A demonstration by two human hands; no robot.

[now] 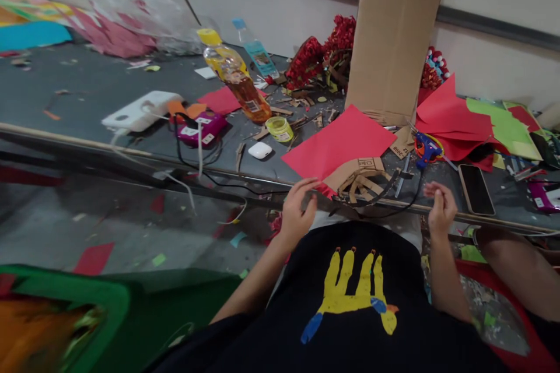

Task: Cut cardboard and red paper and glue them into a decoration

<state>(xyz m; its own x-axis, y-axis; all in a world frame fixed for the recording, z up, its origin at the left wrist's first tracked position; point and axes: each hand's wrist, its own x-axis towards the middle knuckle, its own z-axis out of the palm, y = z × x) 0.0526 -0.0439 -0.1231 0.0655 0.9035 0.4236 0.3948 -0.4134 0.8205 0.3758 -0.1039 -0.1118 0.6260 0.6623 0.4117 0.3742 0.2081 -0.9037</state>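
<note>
My left hand [300, 210] hovers at the table's front edge with fingers bent and thumb apart, holding nothing I can see. Its fingertips are close to the corner of a red paper sheet [345, 134]. My right hand [441, 207] is raised near the edge too, its fingers loosely curled and nothing visible in them. Between the hands sits a curved cardboard piece [356, 172] with strips fixed across it, partly over the red sheet. Behind my right hand lies a blue glue gun [426, 150], and to its right a phone [476, 189].
A tall cardboard panel [396, 35] leans on the wall. An amber drink bottle [240, 81], yellow-green tub [280, 128], white case [260, 150] and purple power socket [203, 128] stand left. Cables hang over the edge. A green bin [118, 303] is below; someone's leg [516, 268] shows right.
</note>
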